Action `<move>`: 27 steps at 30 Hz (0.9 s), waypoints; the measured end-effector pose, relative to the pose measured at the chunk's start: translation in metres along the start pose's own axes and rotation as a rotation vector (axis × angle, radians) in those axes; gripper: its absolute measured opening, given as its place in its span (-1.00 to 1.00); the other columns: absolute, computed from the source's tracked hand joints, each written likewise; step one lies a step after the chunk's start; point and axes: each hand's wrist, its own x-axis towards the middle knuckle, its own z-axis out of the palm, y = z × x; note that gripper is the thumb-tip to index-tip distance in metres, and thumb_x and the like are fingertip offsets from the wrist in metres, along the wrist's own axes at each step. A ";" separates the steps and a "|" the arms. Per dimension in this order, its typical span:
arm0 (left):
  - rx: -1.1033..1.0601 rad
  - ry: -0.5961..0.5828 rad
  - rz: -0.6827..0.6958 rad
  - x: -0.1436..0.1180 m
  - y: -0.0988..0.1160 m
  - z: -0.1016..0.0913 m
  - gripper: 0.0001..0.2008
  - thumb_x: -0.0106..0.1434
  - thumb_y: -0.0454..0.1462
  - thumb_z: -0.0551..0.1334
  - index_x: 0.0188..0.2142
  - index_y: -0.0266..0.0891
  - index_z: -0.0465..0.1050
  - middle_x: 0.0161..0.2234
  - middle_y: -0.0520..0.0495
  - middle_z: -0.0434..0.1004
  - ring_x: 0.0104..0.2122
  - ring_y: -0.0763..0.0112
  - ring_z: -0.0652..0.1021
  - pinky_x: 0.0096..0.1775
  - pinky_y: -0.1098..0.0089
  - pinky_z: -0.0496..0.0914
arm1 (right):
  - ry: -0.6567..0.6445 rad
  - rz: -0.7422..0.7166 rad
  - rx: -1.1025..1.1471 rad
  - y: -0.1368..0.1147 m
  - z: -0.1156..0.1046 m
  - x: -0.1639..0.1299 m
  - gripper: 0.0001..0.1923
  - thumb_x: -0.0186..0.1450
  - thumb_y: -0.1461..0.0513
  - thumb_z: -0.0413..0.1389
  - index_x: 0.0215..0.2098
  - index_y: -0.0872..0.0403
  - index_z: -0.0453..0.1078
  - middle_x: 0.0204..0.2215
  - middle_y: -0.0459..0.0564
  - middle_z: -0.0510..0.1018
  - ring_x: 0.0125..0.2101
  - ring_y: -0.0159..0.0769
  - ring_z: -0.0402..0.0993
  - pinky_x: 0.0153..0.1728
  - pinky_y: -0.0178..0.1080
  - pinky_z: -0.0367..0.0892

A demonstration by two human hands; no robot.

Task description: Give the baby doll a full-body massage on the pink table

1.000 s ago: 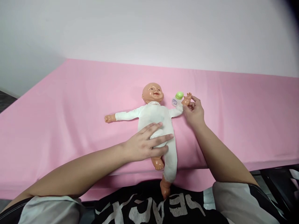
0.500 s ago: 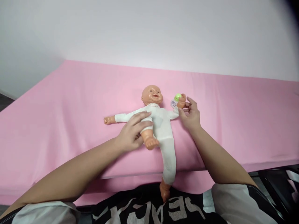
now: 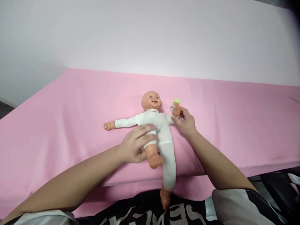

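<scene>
A baby doll (image 3: 166, 131) with a white cloth body lies on its back on a pink-covered table (image 3: 82, 100), its head toward the wall. My left hand (image 3: 136, 143) is wrapped round the doll's bent leg on the left, above the bare foot (image 3: 155, 160), which is raised. The other leg hangs straight over the table's near edge. My right hand (image 3: 186, 122) grips the doll's arm on the right near its plastic hand (image 3: 176, 111), which is lifted. Right behind that hand is a small bottle with a light green cap (image 3: 176, 101) and a printed label, partly hidden.
A white wall (image 3: 150, 37) rises behind the table. The doll's other arm (image 3: 126, 122) stretches out to the left. At the lower right, beyond the table edge, stands a dark object (image 3: 276, 190) that I cannot make out.
The doll's bent leg has come down toward me with my left hand. My right hand and the doll's arm have shifted left and slightly nearer. The view has tilted up a little.
</scene>
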 end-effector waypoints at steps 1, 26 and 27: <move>-0.017 -0.015 0.044 0.001 0.008 0.001 -0.53 0.39 -0.11 0.31 0.24 -0.18 0.42 0.28 -0.39 0.52 0.30 -0.09 0.54 0.21 -0.11 0.56 | 0.047 0.052 0.056 0.007 -0.003 0.003 -0.27 0.36 -0.09 0.31 0.40 -0.08 0.32 0.17 0.09 0.64 -0.01 0.00 0.67 0.03 0.07 0.61; 0.010 0.256 -0.594 -0.010 -0.028 -0.006 -0.41 0.36 -0.17 0.39 0.33 -0.23 0.38 0.27 -0.30 0.56 0.25 -0.03 0.60 0.23 -0.10 0.55 | -0.276 -0.383 -0.187 -0.024 0.010 -0.013 -0.50 0.55 0.14 0.07 0.42 -0.09 0.39 0.37 0.06 0.50 0.38 0.02 0.41 0.40 0.21 0.34; -0.003 0.251 -0.580 -0.010 -0.030 -0.004 -0.43 0.37 -0.17 0.39 0.31 -0.23 0.39 0.27 -0.32 0.56 0.24 -0.03 0.60 0.23 -0.10 0.54 | -0.309 -0.412 -0.195 -0.026 0.011 -0.014 -0.52 0.55 0.15 0.06 0.41 -0.09 0.41 0.37 0.07 0.50 0.37 0.00 0.42 0.40 0.20 0.34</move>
